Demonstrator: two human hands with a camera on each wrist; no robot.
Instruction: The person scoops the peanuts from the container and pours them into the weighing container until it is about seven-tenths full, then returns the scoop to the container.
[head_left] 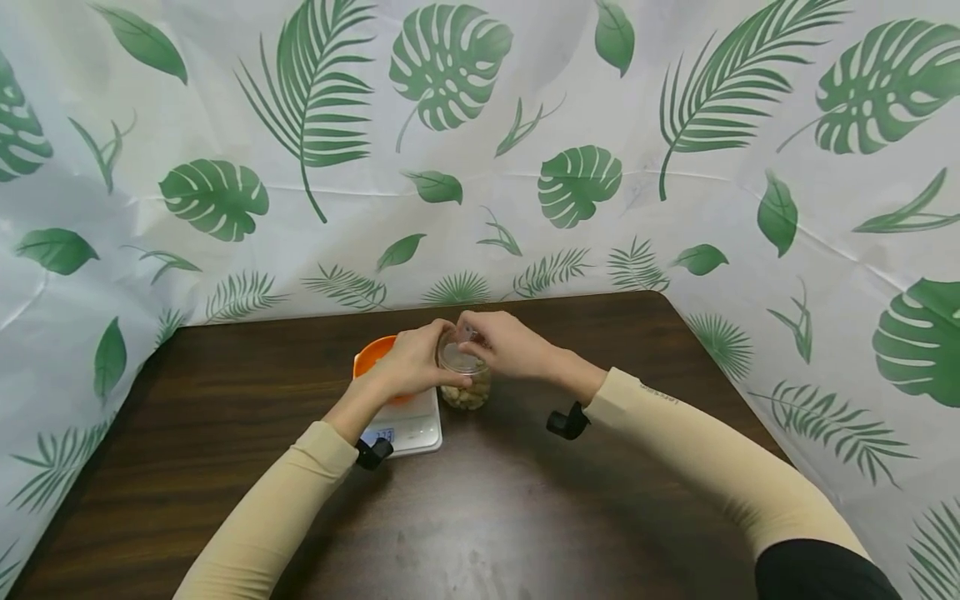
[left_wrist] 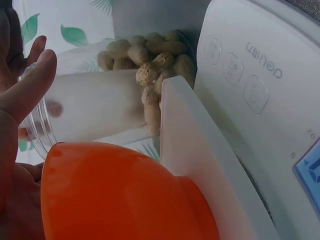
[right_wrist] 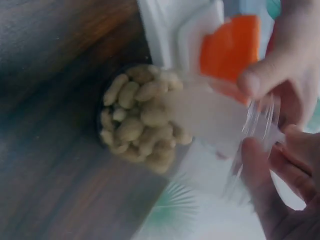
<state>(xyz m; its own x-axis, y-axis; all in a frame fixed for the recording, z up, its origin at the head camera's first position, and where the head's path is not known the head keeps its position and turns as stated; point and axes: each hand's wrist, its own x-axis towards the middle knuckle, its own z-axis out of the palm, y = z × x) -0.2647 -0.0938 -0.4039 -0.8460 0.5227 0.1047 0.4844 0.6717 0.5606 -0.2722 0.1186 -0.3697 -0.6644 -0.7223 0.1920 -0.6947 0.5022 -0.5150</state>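
A clear jar [left_wrist: 95, 105] stands on the table with peanuts [right_wrist: 142, 117] in its lower part. My left hand [head_left: 411, 360] holds the jar near its rim, thumb on the near side and fingers beyond. At the jar's mouth, my right hand [head_left: 504, 343] pinches a small clear plastic piece [right_wrist: 272, 134]; whether it belongs to a lid cannot be made out. Left of the jar, an orange bowl [left_wrist: 120, 195] rests on a white kitchen scale [head_left: 414, 431], partly hidden behind my left hand and wrist. The right wrist view is blurred around the fingers.
The dark wooden table [head_left: 480, 517] reaches back to a white leaf-print sheet [head_left: 480, 192], which hangs behind and along the sides. The scale's lit display [head_left: 378, 435] lies beside my left wrist. The jar stands close against the scale's right side.
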